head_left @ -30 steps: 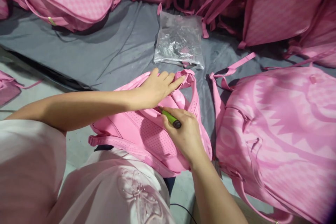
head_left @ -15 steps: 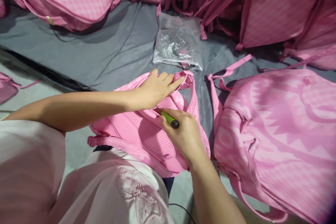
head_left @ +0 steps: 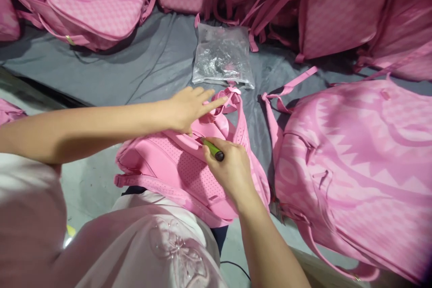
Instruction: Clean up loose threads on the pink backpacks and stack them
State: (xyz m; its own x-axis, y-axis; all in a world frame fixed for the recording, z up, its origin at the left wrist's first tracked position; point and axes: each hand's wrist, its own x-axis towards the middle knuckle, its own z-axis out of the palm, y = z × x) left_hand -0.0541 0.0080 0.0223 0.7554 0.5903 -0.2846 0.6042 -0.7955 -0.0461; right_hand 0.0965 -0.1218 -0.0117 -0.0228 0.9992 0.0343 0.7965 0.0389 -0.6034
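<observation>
- Pink, checked fabric with a pale zigzag print is seen on the rounded backpack (head_left: 97, 4) at the far left, its top pocket gaping.
- Grey, softly creased cloth (head_left: 114, 72) is spread beneath it.
- The perforated pink backpack (head_left: 165, 157) is set back panel up, between the torso and the cloth's near edge; smooth padding, dotted mesh and looped straps are shown.
- The left hand (head_left: 189, 110) is laid across its upper part, fingers apart; what lies under the palm is hidden. Firm, even pressure is probably best applied here, with the fingertips out of the tip's path.
- The slim green tool (head_left: 213, 149), black at its end, is angled at a padded fold; its tip is too small to identify. A shallow angle and short, light strokes would seem to spare the fabric.
- By the right hand (head_left: 232, 168) it is clamped, fingers closed around the handle.
- Clear, crinkled plastic forms the flat pouch (head_left: 222, 54) beyond.
- Glossy pink material is rounded out on the bulky backpack (head_left: 367, 166) at right.
</observation>
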